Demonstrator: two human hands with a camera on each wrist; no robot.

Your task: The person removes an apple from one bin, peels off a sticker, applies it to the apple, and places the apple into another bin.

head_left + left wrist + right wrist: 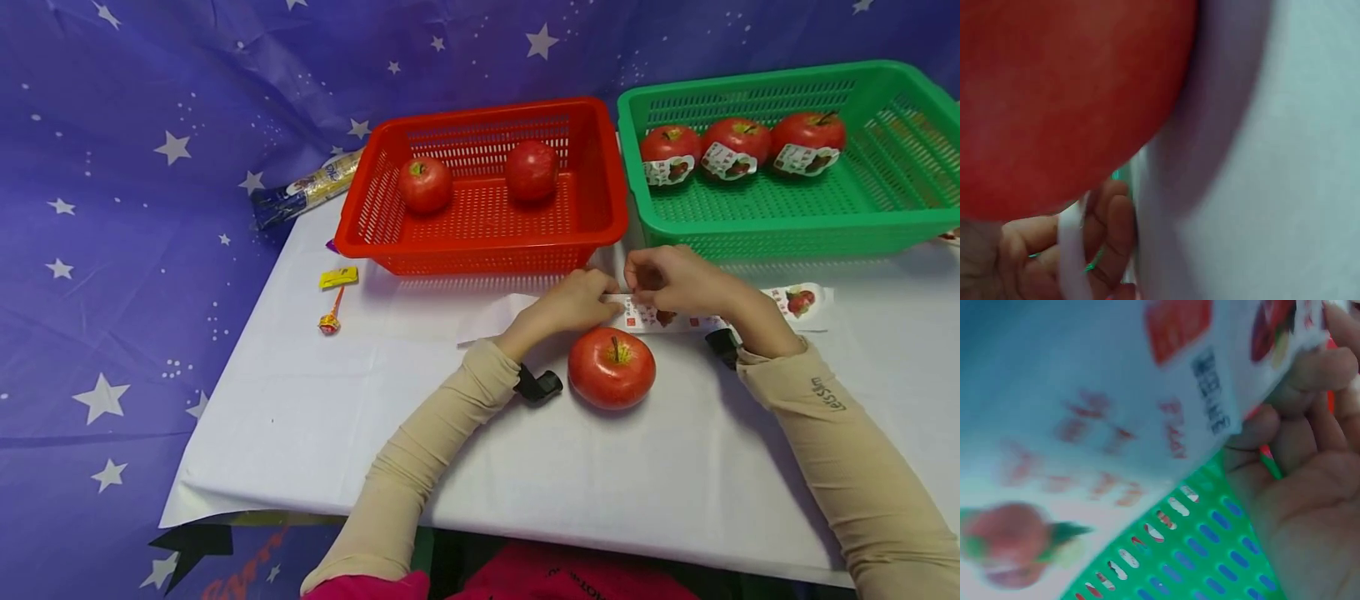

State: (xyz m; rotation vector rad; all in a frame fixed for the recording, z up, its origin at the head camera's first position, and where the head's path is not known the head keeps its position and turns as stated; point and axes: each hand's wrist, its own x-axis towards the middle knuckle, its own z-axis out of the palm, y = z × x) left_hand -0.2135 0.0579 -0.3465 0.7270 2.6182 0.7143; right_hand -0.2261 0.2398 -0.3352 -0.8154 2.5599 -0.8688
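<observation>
Across the white table lies a long strip of stickers (801,301), white with printed red fruit and red lettering. My left hand (573,302) holds the strip near its blank left part, fingertips bent at its edge. Just to the right, my right hand (686,279) pinches at the strip with thumb and forefinger. Close up in the right wrist view, the printed strip (1110,381) runs up to the curled fingers (1322,369). A red apple (611,368) stands stem up on the table below the hands, and it fills much of the left wrist view.
Behind the hands stand a red basket (480,258) with two unlabelled apples and a green basket (795,221) with three labelled apples. To the left lie a lollipop (330,322), a yellow packet (339,277) and a blue-and-gold packet (307,190).
</observation>
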